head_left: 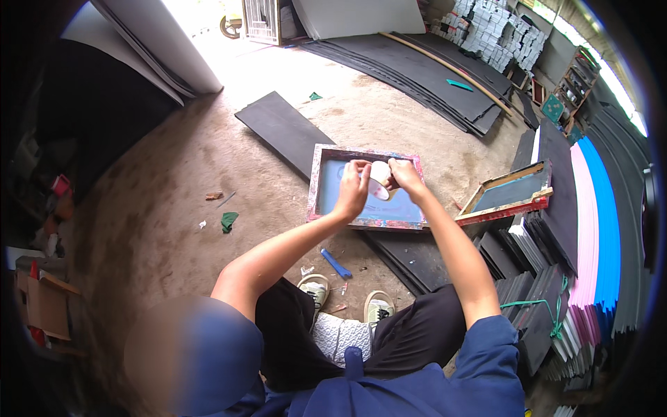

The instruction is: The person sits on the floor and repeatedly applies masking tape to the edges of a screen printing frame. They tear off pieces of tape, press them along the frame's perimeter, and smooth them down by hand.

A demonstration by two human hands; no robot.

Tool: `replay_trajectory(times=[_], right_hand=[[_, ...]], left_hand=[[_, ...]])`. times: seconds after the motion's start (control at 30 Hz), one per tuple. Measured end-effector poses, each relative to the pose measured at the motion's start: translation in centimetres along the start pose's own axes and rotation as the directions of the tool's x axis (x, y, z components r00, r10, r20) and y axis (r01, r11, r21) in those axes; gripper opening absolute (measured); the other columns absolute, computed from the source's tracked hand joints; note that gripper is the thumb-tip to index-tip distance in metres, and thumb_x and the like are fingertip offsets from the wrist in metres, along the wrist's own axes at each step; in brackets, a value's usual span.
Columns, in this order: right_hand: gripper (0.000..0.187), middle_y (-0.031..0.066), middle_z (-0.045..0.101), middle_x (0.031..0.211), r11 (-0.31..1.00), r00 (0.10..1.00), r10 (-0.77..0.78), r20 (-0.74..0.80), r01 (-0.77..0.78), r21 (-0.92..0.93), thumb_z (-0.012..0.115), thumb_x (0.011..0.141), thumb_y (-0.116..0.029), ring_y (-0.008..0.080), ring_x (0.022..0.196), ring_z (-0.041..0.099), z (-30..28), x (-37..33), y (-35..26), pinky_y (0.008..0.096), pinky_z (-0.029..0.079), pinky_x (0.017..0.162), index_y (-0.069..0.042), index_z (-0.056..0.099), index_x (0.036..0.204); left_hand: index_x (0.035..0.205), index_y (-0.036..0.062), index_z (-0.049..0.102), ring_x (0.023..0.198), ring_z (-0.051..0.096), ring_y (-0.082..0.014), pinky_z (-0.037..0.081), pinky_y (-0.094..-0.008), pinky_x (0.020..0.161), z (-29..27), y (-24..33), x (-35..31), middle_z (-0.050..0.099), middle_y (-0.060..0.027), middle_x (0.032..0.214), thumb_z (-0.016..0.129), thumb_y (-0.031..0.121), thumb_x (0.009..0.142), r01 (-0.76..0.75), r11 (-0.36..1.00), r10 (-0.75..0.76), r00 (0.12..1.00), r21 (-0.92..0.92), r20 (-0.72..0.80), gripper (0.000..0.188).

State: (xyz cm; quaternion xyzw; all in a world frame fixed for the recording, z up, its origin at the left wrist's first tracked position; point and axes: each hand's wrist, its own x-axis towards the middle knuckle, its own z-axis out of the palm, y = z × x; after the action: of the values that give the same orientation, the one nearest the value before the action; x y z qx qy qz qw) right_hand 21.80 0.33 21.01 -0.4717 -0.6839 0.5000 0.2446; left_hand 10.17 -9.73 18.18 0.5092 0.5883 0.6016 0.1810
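Over a screen-printing frame [368, 224] with a paint-stained rim and blue mesh, both of my hands come together at a small white cup [379, 189]. The cup is tipped on its side. My left hand [356, 186] is closed on the cup's left side. At the cup's right, my right hand [407, 175] has its fingers curled and closed; what they hold, if anything, is hidden. The frame rests on black foam sheets [281, 125] on the ground.
A second screen frame [511, 191] leans at the right on stacked black, pink and blue sheets [596, 208]. A blue tool handle [336, 263] and a green scrap [228, 221] lie on the floor. A long pole [445, 66] lies on sheets behind.
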Motion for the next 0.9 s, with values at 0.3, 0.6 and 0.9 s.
replay_trajectory(times=[0.3, 0.6, 0.9], right_hand=[[0.031, 0.0023, 0.047, 0.052, 0.887, 0.849, -0.126, 0.514, 0.329, -0.325, 0.045, 0.087, -0.022, 0.0096, 0.050, 0.048, -5.7, -3.3, -4.1, 0.0266, 0.040, 0.051, -0.004, 0.052, 0.062], [0.031, 0.0220, 0.060, 0.077, 0.582, 0.866, -0.117, 0.487, 0.457, -0.673, 0.048, 0.081, -0.028, 0.0335, 0.071, 0.059, -6.5, -4.8, -2.5, 0.0380, 0.046, 0.067, -0.002, 0.063, 0.090], [0.035, 0.0194, 0.064, 0.086, 0.694, 0.906, -0.141, 0.399, 0.378, -0.613, 0.053, 0.085, -0.035, 0.0298, 0.077, 0.061, -5.2, -3.9, 1.0, 0.0355, 0.047, 0.072, -0.003, 0.064, 0.096]], left_hand=[[0.123, 0.0009, 0.049, 0.113, 0.048, -0.0186, 0.035, -0.0331, 0.097, -2.9, -0.5, 2.9, 0.053, -0.0127, 0.119, 0.061, 0.047, 0.081, 0.134, 0.988, -0.034, 0.674, -0.076, 0.738, 0.063], [0.082, -0.0013, 0.056, 0.071, 0.063, -0.0332, 0.046, -0.0394, 0.062, -0.6, -0.8, 0.9, 0.061, -0.0208, 0.072, 0.061, 0.045, 0.082, -0.287, 0.891, 0.039, 0.821, 0.352, 0.569, 0.046], [0.094, -0.0023, 0.054, 0.069, 0.062, -0.0371, 0.047, -0.0409, 0.062, -1.1, -1.8, 0.4, 0.061, -0.0220, 0.072, 0.066, 0.044, 0.078, -0.193, 0.950, -0.015, 0.755, 0.244, 0.656, 0.050]])
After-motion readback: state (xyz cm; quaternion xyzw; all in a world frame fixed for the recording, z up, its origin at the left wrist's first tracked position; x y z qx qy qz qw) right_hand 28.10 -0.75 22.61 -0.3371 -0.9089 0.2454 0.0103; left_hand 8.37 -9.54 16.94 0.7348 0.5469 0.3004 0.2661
